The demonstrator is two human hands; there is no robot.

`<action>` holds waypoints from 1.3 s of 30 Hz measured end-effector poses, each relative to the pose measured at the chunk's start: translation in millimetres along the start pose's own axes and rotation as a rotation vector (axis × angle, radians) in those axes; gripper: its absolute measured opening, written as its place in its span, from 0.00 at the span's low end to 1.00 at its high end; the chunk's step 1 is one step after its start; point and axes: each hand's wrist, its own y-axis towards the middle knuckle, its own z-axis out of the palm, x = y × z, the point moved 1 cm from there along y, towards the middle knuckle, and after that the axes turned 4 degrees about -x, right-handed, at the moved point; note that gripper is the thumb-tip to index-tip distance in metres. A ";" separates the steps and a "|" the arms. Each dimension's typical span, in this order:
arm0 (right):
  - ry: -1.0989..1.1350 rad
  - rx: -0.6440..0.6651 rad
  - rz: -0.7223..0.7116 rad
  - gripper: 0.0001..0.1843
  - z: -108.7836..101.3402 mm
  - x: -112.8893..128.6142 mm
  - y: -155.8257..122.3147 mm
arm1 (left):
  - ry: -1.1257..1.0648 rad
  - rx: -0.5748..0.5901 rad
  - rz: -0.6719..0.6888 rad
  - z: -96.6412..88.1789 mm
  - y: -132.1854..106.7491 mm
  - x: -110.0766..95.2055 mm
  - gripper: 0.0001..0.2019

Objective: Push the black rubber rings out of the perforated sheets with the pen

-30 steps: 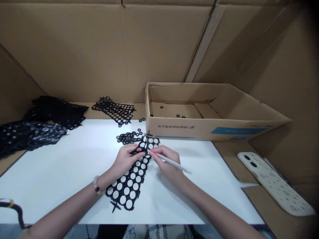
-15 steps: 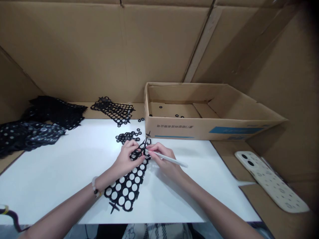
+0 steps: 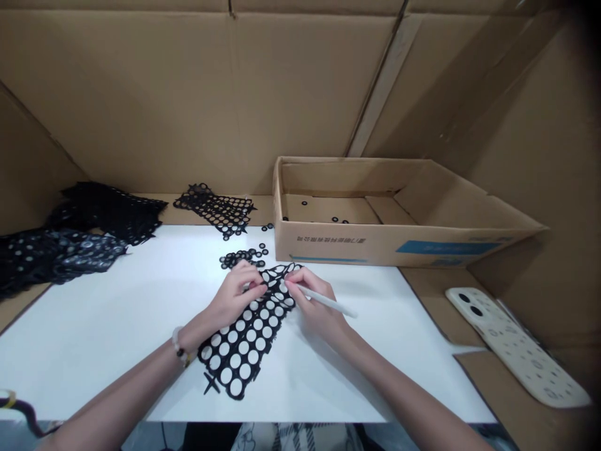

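On the white table lies a black rubbery sheet (image 3: pixel 235 348) with rows of round holes and a cross-shaped tab at its near corner. My left hand (image 3: pixel 235 297) pinches its left edge near the far end, thumb and fingers closed. In my right hand (image 3: pixel 322 307) is a white pen-like stick (image 3: pixel 331 303), pointing back to the right. The thumb and fingertips of that hand are at the sheet's far right edge, where the sheet is bunched and slightly lifted. Just beyond my left hand is a pile of small black rings (image 3: pixel 237 257).
An open cardboard box (image 3: pixel 338 243) with a few black rings inside stands at back right. Heaped perforated black sheets (image 3: pixel 107 210) lie at left, and another holed sheet (image 3: pixel 216 210) behind the rings. A speckled phone (image 3: pixel 521 354) rests on cardboard at right.
The sheet's far end, earlier gathered to a point near the box, is now spread wider and nearer. My right hand has shifted slightly right; my left hand has moved slightly left.
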 end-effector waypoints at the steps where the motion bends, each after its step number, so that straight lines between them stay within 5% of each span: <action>1: -0.012 -0.010 0.032 0.09 -0.5 -1.1 0.9 | -0.136 0.002 -0.058 -0.2 2.4 2.5 0.13; 5: -0.108 -0.076 0.104 0.10 -8.8 -6.6 7.0 | -0.586 -0.138 -0.223 -10.5 12.6 13.9 0.13; 7: -0.133 -0.102 0.129 0.10 -13.5 -8.9 9.8 | -0.577 -0.247 -0.218 -22.3 17.0 20.5 0.14; 10: -0.101 -0.068 0.113 0.10 -14.0 -7.7 9.7 | -0.081 -0.333 -0.223 -37.4 20.8 32.4 0.13; 13: -0.058 -0.018 0.095 0.09 -8.3 -3.4 5.2 | 0.424 -0.295 -0.175 -40.0 21.7 44.1 0.13; 19: -0.008 -0.014 0.100 0.09 -5.2 -1.2 0.9 | 0.595 -0.269 -0.191 -36.8 21.5 51.3 0.15; 23: 0.091 -0.030 0.088 0.09 -9.3 -2.7 3.4 | 0.395 -0.307 -0.118 -33.8 18.4 39.0 0.11; 27: 0.253 -0.030 0.040 0.10 -12.1 -4.8 6.9 | 0.004 -0.066 -0.051 -14.1 12.4 31.9 0.25; 31: 0.238 -0.080 0.036 0.10 -16.7 -4.3 10.1 | -0.245 0.035 -0.178 4.6 8.5 30.5 0.13; 35: 0.115 -0.173 0.011 0.08 -21.7 0.9 10.2 | -0.433 -0.031 -0.351 9.5 7.1 23.4 0.14; 39: 0.116 -0.182 -0.074 0.05 -18.2 5.7 4.4 | -0.431 -0.035 -0.367 9.2 4.9 14.8 0.14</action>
